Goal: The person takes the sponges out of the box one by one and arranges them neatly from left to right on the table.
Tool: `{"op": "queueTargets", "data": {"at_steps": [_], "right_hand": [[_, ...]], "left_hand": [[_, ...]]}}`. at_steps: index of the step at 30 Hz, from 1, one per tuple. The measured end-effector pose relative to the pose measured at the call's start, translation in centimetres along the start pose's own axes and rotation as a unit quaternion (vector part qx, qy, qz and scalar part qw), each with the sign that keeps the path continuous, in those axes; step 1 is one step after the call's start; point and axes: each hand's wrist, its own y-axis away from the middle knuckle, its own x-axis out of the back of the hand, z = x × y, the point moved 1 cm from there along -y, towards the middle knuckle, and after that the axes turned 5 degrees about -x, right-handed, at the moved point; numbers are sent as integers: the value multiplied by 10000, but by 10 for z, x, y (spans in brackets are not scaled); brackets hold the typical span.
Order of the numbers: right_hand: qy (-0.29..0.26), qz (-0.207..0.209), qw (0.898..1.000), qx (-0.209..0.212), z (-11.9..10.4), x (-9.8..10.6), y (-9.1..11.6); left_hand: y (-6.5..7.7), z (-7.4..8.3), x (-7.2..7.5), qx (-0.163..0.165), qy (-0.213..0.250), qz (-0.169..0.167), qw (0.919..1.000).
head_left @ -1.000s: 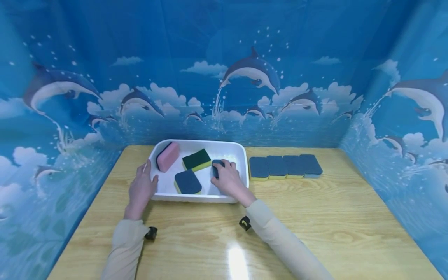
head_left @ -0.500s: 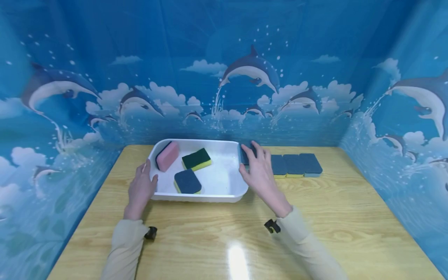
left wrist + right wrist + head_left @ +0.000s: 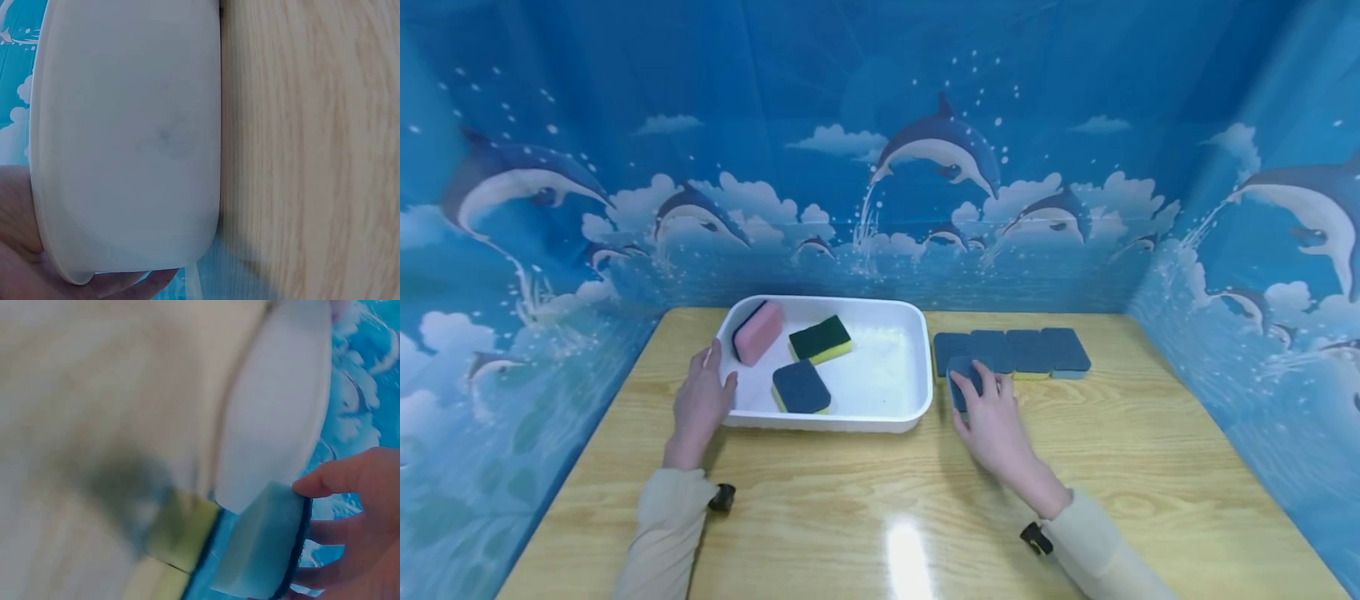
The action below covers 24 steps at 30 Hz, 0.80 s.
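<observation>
My right hand pinches a light blue sponge with a dark scouring side between thumb and fingers. In the head view this sponge overlaps the left end of a row of dark-topped sponges, just right of the white tray. Its dark side faces up. My left hand grips the tray's left end, thumb at the rim and fingers along the outside. Inside the tray a pink sponge leans on the left wall. Beside it lie a green-topped yellow sponge and a dark-topped yellow sponge.
The wooden table carries the tray and the row. A blue dolphin-print backdrop rises behind and at both sides. The row's sponges stand side by side; most show yellow below, the right-end one light blue.
My right hand has lifted the blue sponge out of the tray's right side, over the rim, and right to the row's left end. The left hand stays at the tray.
</observation>
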Motion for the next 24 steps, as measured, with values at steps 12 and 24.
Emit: {"op": "queueTargets", "data": {"at_steps": [12, 24], "right_hand": [[-17, -1477, 9882, -408, -4, -21, 11], [-161, -1423, 9890, -362, -1, -24, 9]], "left_hand": [[-1, 1, -1, 101, -44, -45, 9999], [0, 2, -1, 104, -75, -59, 9999]]}}
